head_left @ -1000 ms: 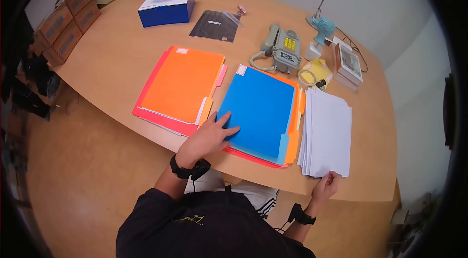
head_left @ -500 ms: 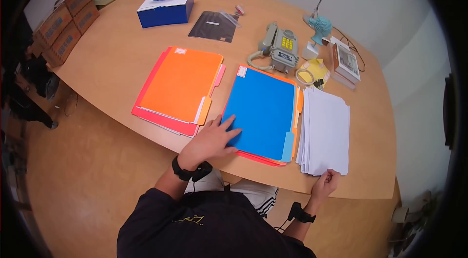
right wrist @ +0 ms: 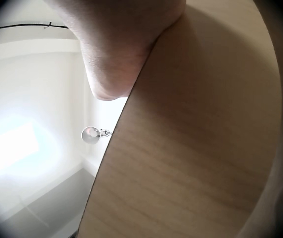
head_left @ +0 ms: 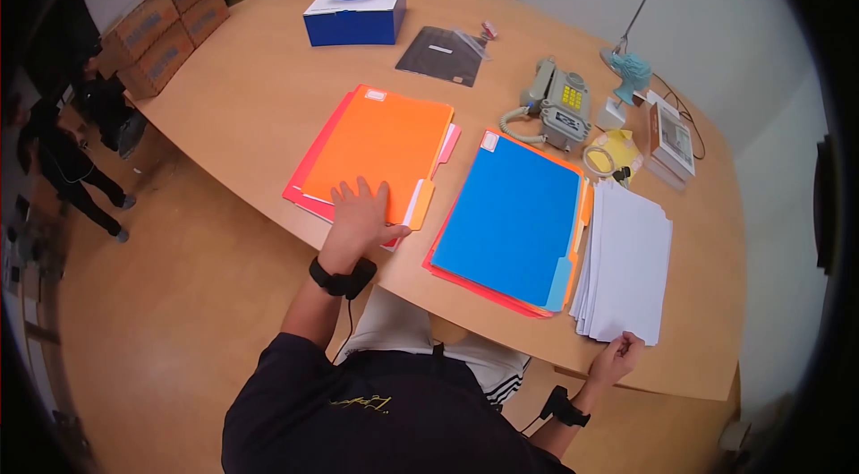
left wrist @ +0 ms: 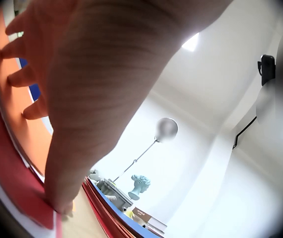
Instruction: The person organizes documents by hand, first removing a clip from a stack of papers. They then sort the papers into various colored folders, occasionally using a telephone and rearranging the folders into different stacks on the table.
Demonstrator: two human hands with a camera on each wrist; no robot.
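My left hand lies with spread fingers over the front part of an orange folder, the top one of a stack with a red folder under it. In the left wrist view its fingertips touch the orange folder and its thumb reaches down at the red folder's edge. To the right is a second stack, topped by a blue folder with orange and red folders below. My right hand rests at the table edge, fingers loosely curled beside the near edge of a stack of white paper.
Behind the folders are a telephone, a dark flat sheet and a blue-and-white box. Books, a small teal bust and a yellow paper stand or lie at the right. Cardboard boxes occupy the far left.
My left hand has moved left from the blue folder onto the orange folder's front. The blue folder now lies more squarely on its stack. My right hand stays by the papers; the head view has turned left.
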